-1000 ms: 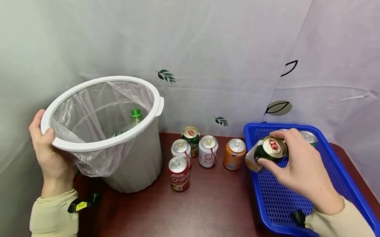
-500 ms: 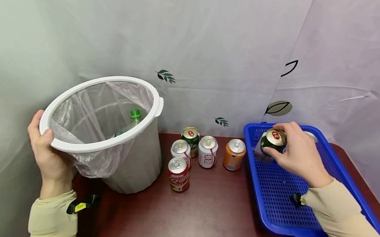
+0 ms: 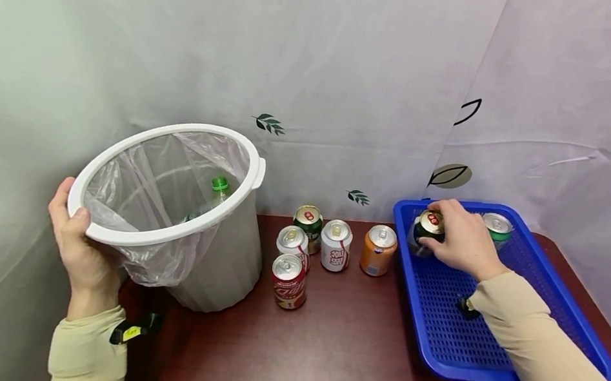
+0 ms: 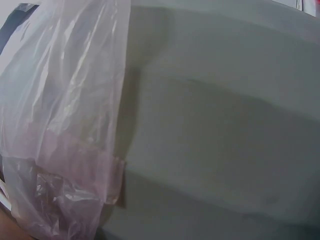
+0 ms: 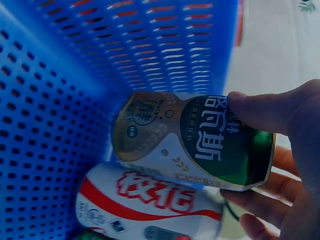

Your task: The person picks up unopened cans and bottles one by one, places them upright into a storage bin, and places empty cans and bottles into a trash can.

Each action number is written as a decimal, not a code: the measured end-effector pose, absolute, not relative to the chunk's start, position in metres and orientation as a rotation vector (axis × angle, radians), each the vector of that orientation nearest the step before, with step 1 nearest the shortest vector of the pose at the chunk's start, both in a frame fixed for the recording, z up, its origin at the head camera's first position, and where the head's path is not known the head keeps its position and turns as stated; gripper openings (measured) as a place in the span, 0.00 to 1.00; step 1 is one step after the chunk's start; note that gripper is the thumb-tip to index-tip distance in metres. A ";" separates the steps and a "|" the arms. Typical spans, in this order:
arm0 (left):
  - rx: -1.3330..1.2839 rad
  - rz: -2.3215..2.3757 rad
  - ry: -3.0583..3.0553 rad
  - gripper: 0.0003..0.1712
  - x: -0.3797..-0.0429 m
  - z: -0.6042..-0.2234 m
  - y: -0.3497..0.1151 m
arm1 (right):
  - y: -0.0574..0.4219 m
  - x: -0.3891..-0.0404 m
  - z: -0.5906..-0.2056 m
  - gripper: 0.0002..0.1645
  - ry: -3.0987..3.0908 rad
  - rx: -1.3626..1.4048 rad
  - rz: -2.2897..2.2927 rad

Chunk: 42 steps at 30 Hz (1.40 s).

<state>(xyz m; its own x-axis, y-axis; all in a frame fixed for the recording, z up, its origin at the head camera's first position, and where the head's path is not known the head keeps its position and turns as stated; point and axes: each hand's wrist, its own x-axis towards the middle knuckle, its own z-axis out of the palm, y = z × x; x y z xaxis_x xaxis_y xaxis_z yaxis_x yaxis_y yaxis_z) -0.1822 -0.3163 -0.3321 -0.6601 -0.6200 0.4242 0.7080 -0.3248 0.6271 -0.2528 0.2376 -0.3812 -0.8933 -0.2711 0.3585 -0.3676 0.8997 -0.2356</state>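
Pale printed cloth (image 3: 356, 80) behind everything. Dark red-brown table (image 3: 340, 358) below it. On the left, a grey bin (image 3: 230, 264) with a white rim, lined with a clear bag (image 3: 154, 264) that hangs over the side. On the right, a blue mesh basket (image 3: 473, 374).

Left hand (image 3: 82, 250) grips the bin at its rim, thumb on top, remaining fingers outside. Right hand (image 3: 465, 239) reaches into the basket, thumb and fingers closed round one can. A bottle (image 3: 220, 189), green-capped, shows inside the bin.

Five cans stand on the table between bin and basket: two white, one green, one orange, nearest a red can (image 3: 289, 282). Held green-and-white can (image 5: 192, 142) is in the basket's far left corner, close to the wall, a white-and-red can (image 5: 150, 200) just beside it. Whether its base bears on the basket floor: cannot tell.

Step in hand, my reading: seating this can in the corner. Next move would call for checking it stands steady, then loosening the fingers without knocking its neighbour.
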 end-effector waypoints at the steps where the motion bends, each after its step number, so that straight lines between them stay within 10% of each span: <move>1: -0.136 -2.047 -1.041 0.37 -0.183 -0.332 -0.316 | 0.238 -0.254 -0.383 0.36 -2.742 0.475 0.420; 42: -0.112 -2.037 -1.045 0.39 -0.185 -0.332 -0.316 | 0.242 -0.269 -0.424 0.49 -2.619 0.560 0.222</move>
<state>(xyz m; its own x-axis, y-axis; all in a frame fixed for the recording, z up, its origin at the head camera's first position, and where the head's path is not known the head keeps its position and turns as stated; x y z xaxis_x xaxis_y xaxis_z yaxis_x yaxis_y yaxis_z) -0.1855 -0.3160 -0.3321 -0.6564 -0.6304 0.4144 0.7042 -0.3149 0.6363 -0.2694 0.2416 -0.4239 -0.8161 -0.3495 0.4603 -0.4220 0.9045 -0.0613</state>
